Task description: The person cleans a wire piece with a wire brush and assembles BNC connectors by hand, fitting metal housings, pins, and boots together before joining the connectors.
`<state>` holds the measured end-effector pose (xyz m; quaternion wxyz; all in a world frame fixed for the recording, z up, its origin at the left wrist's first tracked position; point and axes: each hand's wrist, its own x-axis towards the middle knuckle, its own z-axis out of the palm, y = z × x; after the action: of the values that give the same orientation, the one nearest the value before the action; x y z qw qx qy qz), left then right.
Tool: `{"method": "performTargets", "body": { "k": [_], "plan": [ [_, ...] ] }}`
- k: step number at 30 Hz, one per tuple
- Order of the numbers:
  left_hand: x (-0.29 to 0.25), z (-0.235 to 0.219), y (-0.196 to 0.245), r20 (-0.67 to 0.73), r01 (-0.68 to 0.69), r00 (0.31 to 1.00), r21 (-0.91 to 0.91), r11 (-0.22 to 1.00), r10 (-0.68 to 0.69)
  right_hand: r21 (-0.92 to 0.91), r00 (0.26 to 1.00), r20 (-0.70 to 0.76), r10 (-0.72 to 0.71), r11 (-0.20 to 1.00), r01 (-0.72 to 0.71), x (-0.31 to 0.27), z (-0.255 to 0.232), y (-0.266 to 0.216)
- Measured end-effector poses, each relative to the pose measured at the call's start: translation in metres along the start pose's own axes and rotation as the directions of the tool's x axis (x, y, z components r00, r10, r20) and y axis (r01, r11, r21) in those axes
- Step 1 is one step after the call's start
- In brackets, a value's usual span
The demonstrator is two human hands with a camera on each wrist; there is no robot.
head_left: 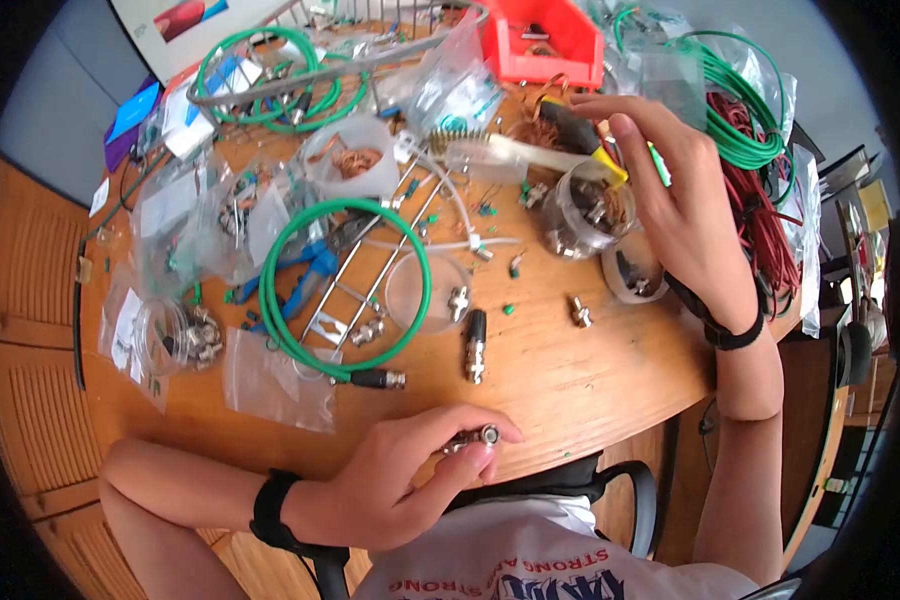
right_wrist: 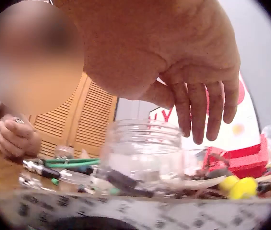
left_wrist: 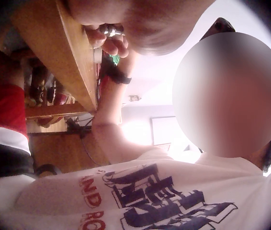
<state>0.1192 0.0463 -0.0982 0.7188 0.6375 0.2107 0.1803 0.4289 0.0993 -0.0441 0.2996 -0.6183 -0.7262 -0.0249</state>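
My left hand (head_left: 400, 475) pinches a silver metal coaxial connector (head_left: 470, 438) between thumb and fingers, close over the table's front edge. In the left wrist view the same connector (left_wrist: 111, 30) shows at the fingertips. My right hand (head_left: 682, 190) is raised at the right, its fingers (right_wrist: 199, 112) extended and pointing down, holding nothing. Under and beside it stand a clear jar (head_left: 570, 240) of metal connectors and a smaller round tub (head_left: 618, 284) with dark pieces. A black-and-yellow-handled tool (head_left: 570, 125) lies just past its fingertips. A black-sleeved connector (head_left: 477, 345) lies on the table ahead of my left hand.
A coiled green cable (head_left: 425, 290) with a connector end lies mid-table beside blue-handled pliers (head_left: 315, 265). Farther back are a tub of copper scraps (head_left: 345, 185), a wire basket (head_left: 340, 72) and a red bin (head_left: 545, 65). Green and dark red cables (head_left: 745, 140) pile up at right.
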Motion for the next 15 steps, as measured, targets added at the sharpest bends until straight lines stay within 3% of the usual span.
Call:
{"method": "performTargets", "body": {
  "k": [1,4,8,10,12,14,15],
  "plan": [
    [0.000,-0.001,0.000,0.003,0.010,1.000,0.017,1.000,-0.010,-0.051,1.000,-0.004,-0.011,0.999,0.011,0.003,-0.002,0.005],
    [0.001,-0.001,0.002,0.015,0.020,1.000,0.038,0.999,-0.021,0.109,0.992,-0.128,-0.007,0.994,0.021,0.007,-0.002,0.013],
    [0.001,0.001,0.001,0.003,0.016,1.000,0.048,0.999,-0.016,0.165,0.988,-0.114,-0.101,0.979,0.120,0.008,-0.020,0.001],
    [0.001,0.001,0.000,0.000,0.003,1.000,0.040,0.999,-0.003,0.107,0.945,0.071,-0.319,0.944,0.311,0.005,-0.027,0.000],
    [0.001,0.001,0.002,0.004,-0.007,1.000,0.051,0.999,0.007,0.140,0.933,0.104,-0.343,0.934,0.328,0.003,-0.024,-0.002],
    [0.002,0.001,0.002,0.007,-0.006,1.000,0.043,0.999,0.005,0.102,0.894,0.256,-0.366,0.930,0.352,0.002,-0.024,-0.001],
    [0.002,0.001,0.002,0.006,-0.006,1.000,0.034,0.999,0.006,0.131,0.893,0.216,-0.394,0.918,0.374,0.001,-0.017,-0.001]
  ]
}}
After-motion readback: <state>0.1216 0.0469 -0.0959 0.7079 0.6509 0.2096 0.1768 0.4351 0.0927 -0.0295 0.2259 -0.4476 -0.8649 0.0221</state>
